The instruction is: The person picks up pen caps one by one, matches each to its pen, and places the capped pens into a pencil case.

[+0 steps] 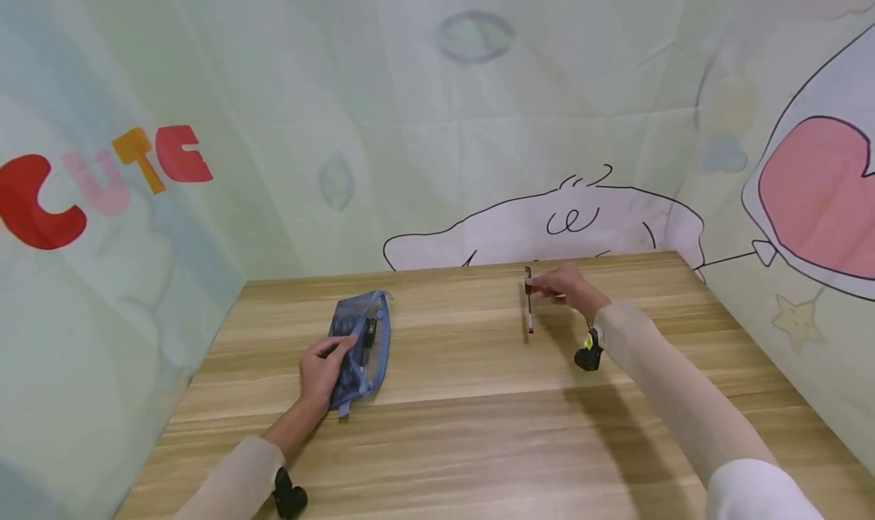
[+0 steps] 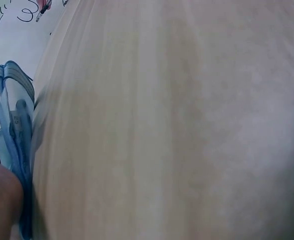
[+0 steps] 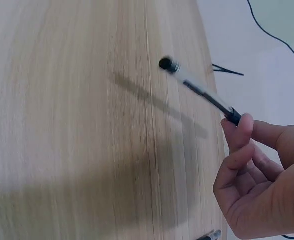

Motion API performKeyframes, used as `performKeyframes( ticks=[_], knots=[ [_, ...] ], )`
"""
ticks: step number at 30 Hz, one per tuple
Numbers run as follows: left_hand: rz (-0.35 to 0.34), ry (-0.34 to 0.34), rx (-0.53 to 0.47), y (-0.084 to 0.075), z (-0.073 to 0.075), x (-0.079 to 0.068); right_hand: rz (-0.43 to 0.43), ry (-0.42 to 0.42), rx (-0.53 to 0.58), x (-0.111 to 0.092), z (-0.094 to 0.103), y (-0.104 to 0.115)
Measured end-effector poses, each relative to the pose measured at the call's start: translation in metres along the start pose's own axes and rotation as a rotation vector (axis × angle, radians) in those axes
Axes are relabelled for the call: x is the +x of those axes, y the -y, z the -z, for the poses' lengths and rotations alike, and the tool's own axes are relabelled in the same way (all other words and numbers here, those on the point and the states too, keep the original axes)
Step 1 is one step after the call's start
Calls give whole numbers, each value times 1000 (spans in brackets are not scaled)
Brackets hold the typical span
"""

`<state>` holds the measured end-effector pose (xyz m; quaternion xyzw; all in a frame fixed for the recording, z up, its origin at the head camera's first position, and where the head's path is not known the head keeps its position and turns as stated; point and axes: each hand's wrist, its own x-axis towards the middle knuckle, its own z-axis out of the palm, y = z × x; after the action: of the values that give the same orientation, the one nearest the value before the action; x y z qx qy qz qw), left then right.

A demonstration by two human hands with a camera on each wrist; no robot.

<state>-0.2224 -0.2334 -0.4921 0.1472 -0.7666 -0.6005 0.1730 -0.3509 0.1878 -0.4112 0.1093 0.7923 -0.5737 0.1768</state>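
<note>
My left hand grips the near left side of a blue see-through zip pencil case. The case's mouth is unzipped and gapes to the right, with dark items inside that I cannot make out. In the left wrist view the same pencil case shows at the left edge, with part of the hand beside it. My right hand pinches a pen with a clear barrel and black ends between thumb and finger. The pen hangs above the table near its back edge, its shadow below it.
The wood-grain table meets a printed cloth backdrop at the back and sides. At the bottom of the right wrist view lies what looks like the end of another pen, mostly cut off by the frame.
</note>
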Motion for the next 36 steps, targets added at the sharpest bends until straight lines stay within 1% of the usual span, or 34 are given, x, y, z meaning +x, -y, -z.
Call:
performKeyframes(
  ticks=[6, 9, 14, 20, 25, 29, 33, 36],
  knots=[
    [0, 12, -6, 0, 0, 0, -15, 67, 77, 5, -11, -2],
    [4, 9, -2, 1, 1, -1, -12, 99, 79, 6, -22, -1],
    [7, 1, 3, 1, 1, -1, 19, 183, 86, 7, -50, 7],
    [-6, 6, 6, 1, 0, -1, 45, 262, 139, 9, -91, 14],
    [4, 3, 14, 0, 2, -1, 62, 291, 186, 9, -124, 16],
    [2, -3, 12, 0, 2, 0, 92, 296, 213, 9, -147, 18],
    [-16, 6, -4, 0, 2, 1, 96, 272, 270, 7, -169, 21],
    [-12, 5, -6, 2, 3, 0, 106, 246, 300, 3, -188, 22]
  ],
)
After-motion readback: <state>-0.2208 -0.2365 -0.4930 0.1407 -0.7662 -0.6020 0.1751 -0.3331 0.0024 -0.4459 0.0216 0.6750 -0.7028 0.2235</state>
